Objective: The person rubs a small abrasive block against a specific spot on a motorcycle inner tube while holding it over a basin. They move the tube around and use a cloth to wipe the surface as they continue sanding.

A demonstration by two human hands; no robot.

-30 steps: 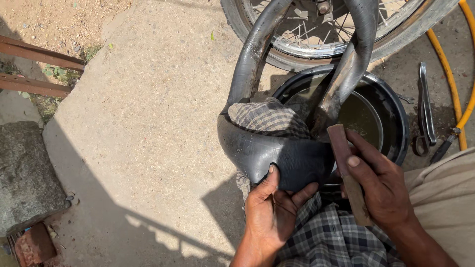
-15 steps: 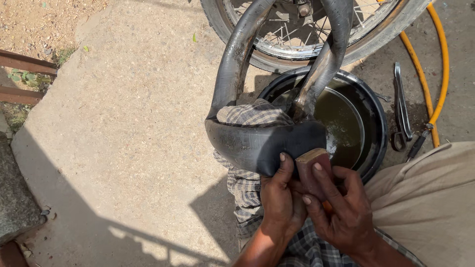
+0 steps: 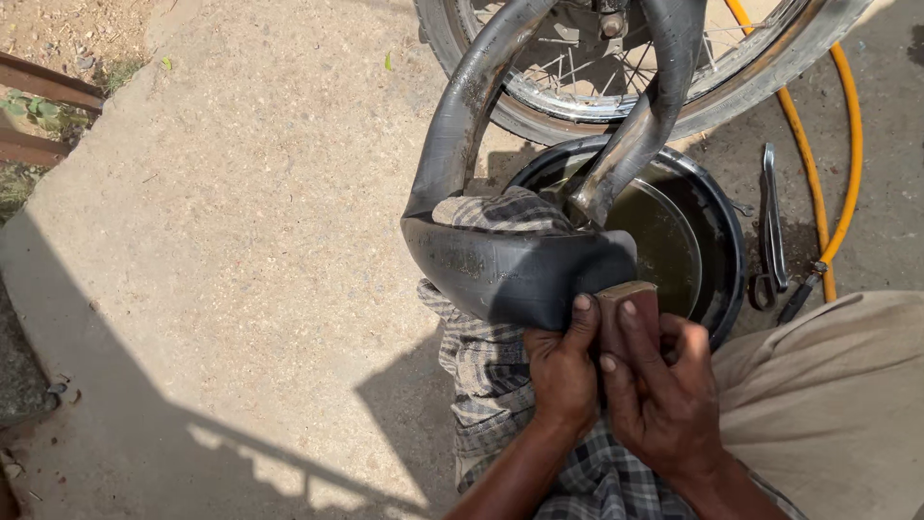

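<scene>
Tube fold pinned on my knee, block at its right edge.

My left hand (image 3: 563,371) is clenched on the lower rim of the black inner tube (image 3: 510,270), which lies folded over the checked cloth (image 3: 486,371), its long axis running nine to three. My right hand (image 3: 664,385) clasps the small brown block (image 3: 630,306), pressed against the tube's three o'clock end. The right hand is nearer; the tube lies at eleven o'clock from that grip. The water basin (image 3: 722,226) sits beyond.

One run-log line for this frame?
left hand: pressing inner tube | right hand: gripping brown block against tube | water basin behind
</scene>
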